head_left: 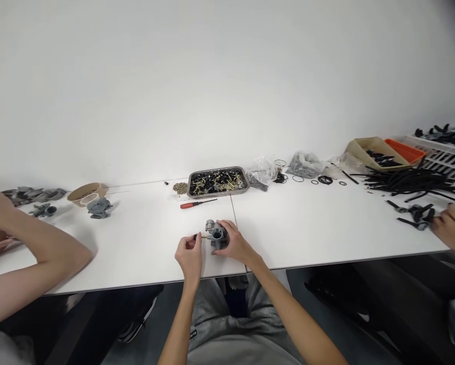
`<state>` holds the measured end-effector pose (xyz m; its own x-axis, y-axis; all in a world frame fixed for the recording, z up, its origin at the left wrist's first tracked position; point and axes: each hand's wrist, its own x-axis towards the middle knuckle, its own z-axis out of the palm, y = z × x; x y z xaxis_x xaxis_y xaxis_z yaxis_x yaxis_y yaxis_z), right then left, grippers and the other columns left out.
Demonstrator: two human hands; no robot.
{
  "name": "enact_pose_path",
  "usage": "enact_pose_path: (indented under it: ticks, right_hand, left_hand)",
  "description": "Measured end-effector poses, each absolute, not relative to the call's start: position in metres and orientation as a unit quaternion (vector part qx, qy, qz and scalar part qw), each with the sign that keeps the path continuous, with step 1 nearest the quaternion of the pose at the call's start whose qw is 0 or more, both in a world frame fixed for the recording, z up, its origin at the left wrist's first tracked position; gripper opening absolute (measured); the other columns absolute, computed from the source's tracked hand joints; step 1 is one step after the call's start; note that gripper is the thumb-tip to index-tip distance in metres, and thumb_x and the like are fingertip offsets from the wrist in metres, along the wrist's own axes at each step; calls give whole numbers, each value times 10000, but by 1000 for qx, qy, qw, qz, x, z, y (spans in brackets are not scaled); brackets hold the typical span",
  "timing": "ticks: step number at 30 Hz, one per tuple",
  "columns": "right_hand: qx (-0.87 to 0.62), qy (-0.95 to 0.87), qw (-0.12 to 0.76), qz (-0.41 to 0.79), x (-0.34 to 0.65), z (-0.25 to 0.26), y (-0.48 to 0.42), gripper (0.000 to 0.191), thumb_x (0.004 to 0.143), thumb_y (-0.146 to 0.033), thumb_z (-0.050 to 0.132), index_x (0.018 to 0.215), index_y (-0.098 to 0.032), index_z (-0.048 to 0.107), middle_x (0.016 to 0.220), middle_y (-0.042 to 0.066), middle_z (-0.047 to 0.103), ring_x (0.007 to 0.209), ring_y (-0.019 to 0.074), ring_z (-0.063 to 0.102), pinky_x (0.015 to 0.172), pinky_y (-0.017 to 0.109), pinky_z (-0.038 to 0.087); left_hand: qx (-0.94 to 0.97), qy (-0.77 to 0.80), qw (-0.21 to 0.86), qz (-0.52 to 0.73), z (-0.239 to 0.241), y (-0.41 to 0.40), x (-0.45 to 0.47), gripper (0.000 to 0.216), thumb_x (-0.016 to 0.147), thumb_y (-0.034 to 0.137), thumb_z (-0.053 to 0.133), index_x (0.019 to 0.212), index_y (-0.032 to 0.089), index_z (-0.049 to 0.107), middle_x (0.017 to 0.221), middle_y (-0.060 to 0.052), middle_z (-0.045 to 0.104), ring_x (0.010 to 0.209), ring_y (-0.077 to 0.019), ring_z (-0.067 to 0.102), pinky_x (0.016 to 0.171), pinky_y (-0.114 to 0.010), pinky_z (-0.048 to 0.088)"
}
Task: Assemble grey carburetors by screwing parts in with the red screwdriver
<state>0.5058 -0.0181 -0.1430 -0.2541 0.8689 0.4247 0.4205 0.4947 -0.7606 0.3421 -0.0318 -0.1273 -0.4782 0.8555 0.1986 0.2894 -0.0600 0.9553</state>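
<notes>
Metal body (217, 239) sits on the white table (143, 243) near its near edge, gripped from the right by the right hand (232, 243), whose fingers curl over the far side while the thumb side rests along the near side. Just left of it, the left hand (189, 252) pinches the dark end of a thin brass-coloured pin (205, 236) between thumb and forefinger, the gap between them narrow. That pin is what matters: its long axis runs left to right, roughly level, its right end meeting the left side of the body. Whether it has entered a hole or only touches the surface, I cannot tell. The left hand is the nearer one to it; the right hand lies across the body. The body's round bore faces up toward the camera, and nothing stands between pin and body.

Beyond the hands, a red-handled screwdriver (188, 205) lies on the far side, slightly left, its shaft pointing right. Farther back stand a metal tray (217, 194) of black and brass-coloured parts and, left of it, a heap of tiny parts (180, 188). Well to the left is another grey casting (100, 208), near a co-worker's forearm (54, 243); far right, black tubes (406, 181) and another co-worker's hand (451, 226). None of these block the left hand.
</notes>
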Motion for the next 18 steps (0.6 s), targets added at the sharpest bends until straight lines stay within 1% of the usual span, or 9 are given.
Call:
enact_pose_path:
  ticks: [3, 5, 9, 11, 15, 18]
  right_hand:
    - [-426, -749, 439, 256, 505, -144, -17, 932, 640, -428, 840, 1414, -208, 369, 1356, 149, 429, 1297, 310, 407, 1106, 463, 366]
    - [-423, -749, 440, 256, 505, -146, -17, 933, 645, -444, 836, 1416, -207, 365, 1352, 150, 430, 1293, 311, 410, 1106, 467, 367]
    - [-414, -756, 435, 260, 505, -147, -17, 935, 654, -431, 832, 1432, -235, 352, 1372, 130, 420, 1313, 301, 389, 1113, 451, 364]
    - [-413, -757, 433, 262, 505, -147, -18, 936, 663, -418, 827, 1444, -249, 340, 1382, 126, 412, 1319, 303, 382, 1110, 457, 366]
    - [-414, -756, 432, 266, 505, -145, -19, 962, 659, -398, 831, 1463, -262, 319, 1394, 126, 401, 1330, 313, 371, 1118, 472, 354]
    - [-416, -755, 428, 274, 506, -143, -21, 957, 679, -413, 817, 1475, -275, 305, 1411, 120, 391, 1325, 308, 386, 1111, 461, 372]
  left_hand:
    - [488, 599, 296, 562, -127, -41, 351, 328, 792, 466, 618, 797, 139, 650, 736, -37, 652, 684, -148, 582, 688, -267, 465]
    - [508, 573, 328, 554, -125, -46, 350, 319, 832, 450, 571, 831, 143, 656, 792, -48, 667, 733, -151, 600, 728, -266, 477]
    - [515, 533, 404, 536, -123, -43, 333, 313, 808, 419, 612, 847, 117, 682, 728, -58, 679, 740, -171, 632, 781, -294, 504]
    - [512, 515, 439, 528, -124, -38, 325, 336, 792, 421, 631, 852, 97, 695, 703, -72, 691, 718, -184, 648, 782, -320, 523]
    - [515, 493, 474, 517, -121, -30, 317, 351, 765, 410, 665, 871, 77, 702, 667, -80, 693, 627, -173, 641, 722, -331, 540]
    - [536, 485, 478, 499, -115, -28, 314, 314, 756, 374, 690, 861, 79, 711, 624, -64, 674, 582, -147, 614, 673, -296, 524]
